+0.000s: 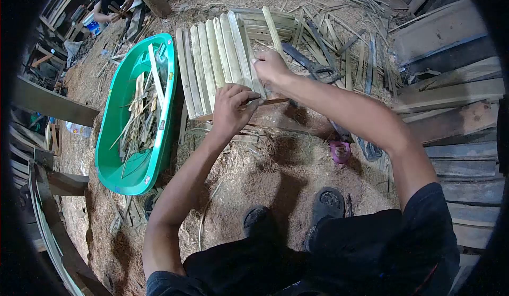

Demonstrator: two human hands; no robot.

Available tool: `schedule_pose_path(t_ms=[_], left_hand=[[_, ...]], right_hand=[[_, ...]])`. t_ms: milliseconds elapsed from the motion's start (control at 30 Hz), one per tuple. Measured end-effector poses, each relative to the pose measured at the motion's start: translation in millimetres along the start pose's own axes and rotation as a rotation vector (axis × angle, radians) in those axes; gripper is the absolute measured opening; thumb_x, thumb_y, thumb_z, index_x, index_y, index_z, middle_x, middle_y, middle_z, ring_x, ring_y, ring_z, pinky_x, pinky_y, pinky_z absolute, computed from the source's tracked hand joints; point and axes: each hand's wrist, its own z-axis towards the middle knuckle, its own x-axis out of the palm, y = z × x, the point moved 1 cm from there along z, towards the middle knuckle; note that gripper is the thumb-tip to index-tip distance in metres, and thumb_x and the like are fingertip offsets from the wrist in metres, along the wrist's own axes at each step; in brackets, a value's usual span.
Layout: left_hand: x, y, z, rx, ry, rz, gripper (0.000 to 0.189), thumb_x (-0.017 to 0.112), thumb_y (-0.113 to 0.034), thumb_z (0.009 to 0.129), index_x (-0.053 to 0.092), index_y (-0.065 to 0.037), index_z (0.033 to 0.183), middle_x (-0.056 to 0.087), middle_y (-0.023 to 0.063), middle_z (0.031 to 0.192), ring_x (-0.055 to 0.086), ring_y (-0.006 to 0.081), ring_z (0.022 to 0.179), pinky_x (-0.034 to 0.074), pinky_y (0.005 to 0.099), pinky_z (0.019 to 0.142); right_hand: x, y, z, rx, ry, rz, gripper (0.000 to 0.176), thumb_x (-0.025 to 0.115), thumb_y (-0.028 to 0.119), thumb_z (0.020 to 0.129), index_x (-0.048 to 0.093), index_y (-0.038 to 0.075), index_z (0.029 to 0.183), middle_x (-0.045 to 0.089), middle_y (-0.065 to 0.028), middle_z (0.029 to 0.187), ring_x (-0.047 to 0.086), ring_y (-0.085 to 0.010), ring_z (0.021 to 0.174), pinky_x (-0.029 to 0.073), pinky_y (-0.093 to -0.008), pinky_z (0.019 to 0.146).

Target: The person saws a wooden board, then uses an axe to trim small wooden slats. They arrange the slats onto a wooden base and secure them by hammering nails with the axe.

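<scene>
At centre, wooden slats point(214, 52), probably light and stiff, are best gripped by their edges, the left hand point(233, 107) half-curled, the right hand point(270, 67) closed, any hold unclear.

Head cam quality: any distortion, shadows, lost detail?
Head view: strong fisheye, corners black, right-hand planks look bowed; head view: dark shadows on the ground below the pale slats, whose edges read clearly; head view: black trousers lose most detail.
</scene>
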Motion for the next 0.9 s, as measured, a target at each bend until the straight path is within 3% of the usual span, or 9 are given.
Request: schedule_pose_path(t_ms=[267, 400, 500, 800, 900], left_hand=[[0.7, 3.6, 4.2, 0.038, -0.037, 0.013, 0.018, 0.08, -0.013, 0.073, 0.073, -0.01, 0.089, 0.068, 0.0049, 0.091, 0.06, 0.0238, 0.09, 0.043, 0.0368, 0.082], [-0.5, 4.0, 4.3, 0.027, -0.008, -0.026, 0.017, 0.08, -0.013, 0.074, 0.072, -0.009, 0.089, 0.068, 0.0046, 0.091, 0.06, 0.0233, 0.089, 0.043, 0.0367, 0.082], [-0.2, 6.0, 6.0, -0.007, 0.04, -0.033, 0.015, 0.078, -0.017, 0.077, 0.072, -0.011, 0.089, 0.067, 0.0024, 0.094, 0.059, 0.023, 0.093, 0.042, 0.0371, 0.085], [0.3, 6.3, 3.7, 0.002, 0.045, -0.005, 0.015, 0.075, -0.018, 0.079, 0.071, -0.011, 0.091, 0.067, 0.001, 0.098, 0.059, 0.023, 0.096, 0.041, 0.0375, 0.088], [0.6, 7.1, 4.3, 0.012, 0.041, 0.008, 0.015, 0.075, -0.018, 0.078, 0.071, -0.011, 0.091, 0.068, 0.0007, 0.098, 0.059, 0.0227, 0.096, 0.041, 0.0374, 0.088]], right_hand=[[3.6, -13.1, 1.0, -0.106, -0.119, 0.107, 0.023, 0.055, 0.013, 0.095, 0.069, -0.002, 0.106, 0.058, -0.0019, 0.065, 0.049, -0.0096, 0.054, 0.036, -0.0314, 0.048], [6.7, -18.5, 9.0, -0.198, -0.091, 0.069, 0.026, 0.057, 0.018, 0.097, 0.068, -0.003, 0.108, 0.066, -0.0044, 0.078, 0.056, -0.0103, 0.066, 0.045, -0.0288, 0.058], [7.9, -16.1, 4.0, -0.134, -0.123, 0.162, 0.026, 0.061, 0.023, 0.092, 0.069, -0.002, 0.091, 0.062, -0.0111, 0.065, 0.058, -0.0184, 0.059, 0.046, -0.0375, 0.06], [13.0, -39.2, 25.8, -0.265, -0.083, 0.192, 0.026, 0.059, 0.022, 0.094, 0.068, -0.002, 0.093, 0.062, -0.0106, 0.065, 0.055, -0.0174, 0.06, 0.045, -0.037, 0.062], [-1.6, -7.3, -2.6, -0.252, -0.072, 0.029, 0.024, 0.06, 0.02, 0.092, 0.068, -0.002, 0.093, 0.065, -0.0145, 0.072, 0.06, -0.0215, 0.065, 0.047, -0.0387, 0.065]])
